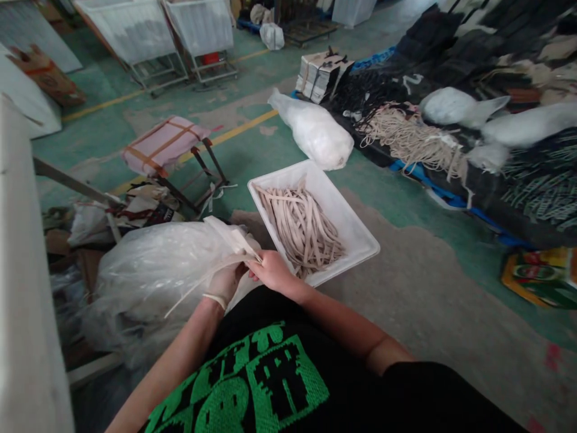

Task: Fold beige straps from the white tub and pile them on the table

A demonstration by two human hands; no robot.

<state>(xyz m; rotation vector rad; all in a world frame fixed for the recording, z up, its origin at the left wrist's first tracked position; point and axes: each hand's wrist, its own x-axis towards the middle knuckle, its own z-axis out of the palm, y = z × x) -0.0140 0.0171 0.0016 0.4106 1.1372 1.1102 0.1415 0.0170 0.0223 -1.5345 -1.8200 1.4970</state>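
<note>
Pale strips (237,239): being pinched at 7 o'clock of centre in the closed grip of the right hand (273,270); being met from 8 o'clock by the left hand (228,282), cannot tell how far closed. Neighbouring a clear plastic bag (153,258) at 9, a white tray (349,231) of beige straps (311,228) at 2.
</note>
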